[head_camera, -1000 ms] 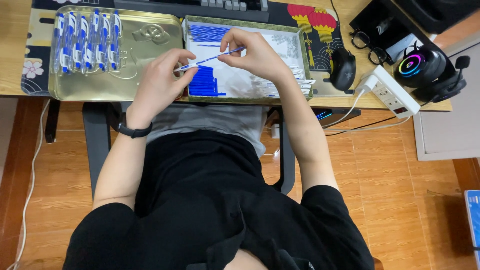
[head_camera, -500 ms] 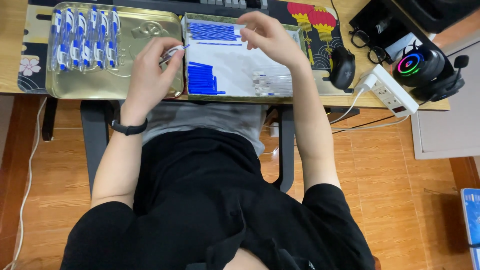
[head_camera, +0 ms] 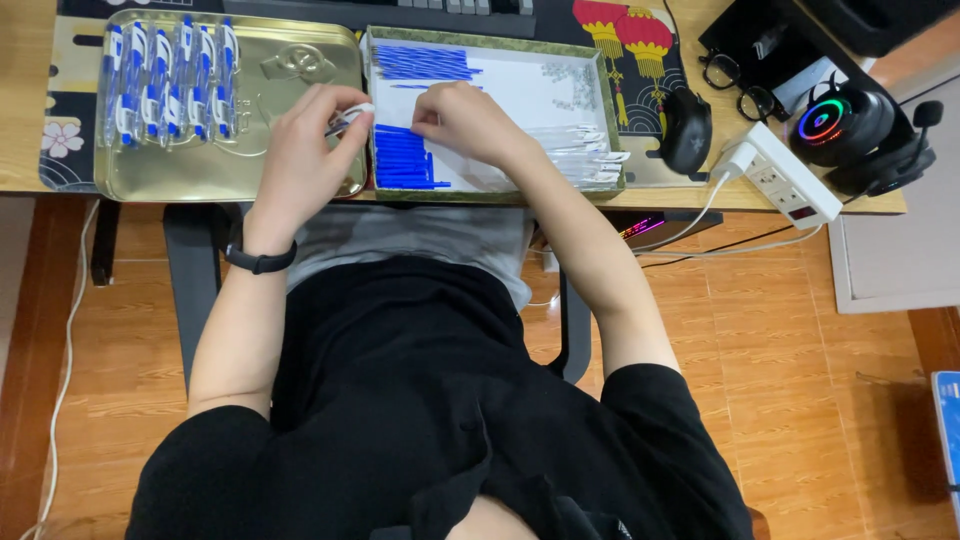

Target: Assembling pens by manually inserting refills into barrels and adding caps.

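Left hand point(head_camera: 300, 160) pinches a small pen part point(head_camera: 348, 117) at gold tray's point(head_camera: 300, 70) 3 o'clock edge, right hand point(head_camera: 465, 125) curled, fingers on blue refills point(head_camera: 405, 160) in white box point(head_camera: 540, 85).

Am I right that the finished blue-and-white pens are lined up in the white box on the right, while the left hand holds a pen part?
Not quite. The head view shows the finished pens lined up in the gold tin tray on the left, not the white box. The left hand does hold a pen part.

Wooden desk point(head_camera: 20, 90), orange-brown wood floor point(head_camera: 800, 400), black desk leg point(head_camera: 190, 280), bright even light.
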